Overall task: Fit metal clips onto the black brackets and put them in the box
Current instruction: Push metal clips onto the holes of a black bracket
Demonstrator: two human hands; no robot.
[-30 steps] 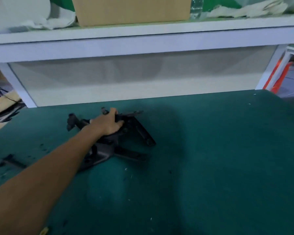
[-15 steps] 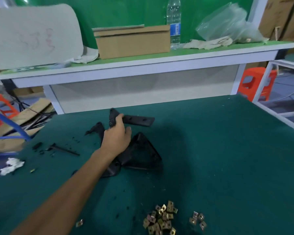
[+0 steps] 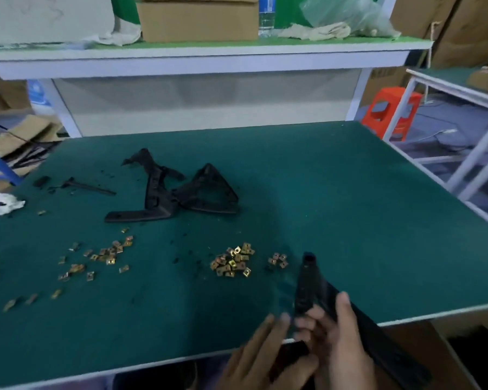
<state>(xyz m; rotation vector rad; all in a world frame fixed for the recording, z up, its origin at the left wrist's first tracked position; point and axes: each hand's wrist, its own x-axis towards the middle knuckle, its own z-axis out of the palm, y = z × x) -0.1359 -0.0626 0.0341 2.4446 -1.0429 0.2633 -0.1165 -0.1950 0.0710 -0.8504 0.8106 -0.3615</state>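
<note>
A black bracket (image 3: 307,285) is held over the near table edge, one arm pointing up and the other running down to the right. My right hand (image 3: 343,350) grips it at the bend, fingers curled round it. Beside it, my left hand (image 3: 258,358) holds the bracket's lower black part between thumb and fingers. Gold metal clips lie in a pile (image 3: 233,261) just beyond the hands, with a small cluster (image 3: 278,260) to its right and a scattered group (image 3: 107,253) to the left. More black brackets (image 3: 178,192) lie heaped mid-table.
The green table (image 3: 350,206) ends close to the hands. A brown cardboard box (image 3: 459,350) sits below its near right edge. Black scraps (image 3: 88,187) and a white rag (image 3: 4,206) lie at the left. A shelf behind carries a cardboard box (image 3: 197,21) and a bottle.
My left hand lifted one bracket off the heap and drew it back to the near table edge. My right hand came into view and took hold of it. The view tilted down.
</note>
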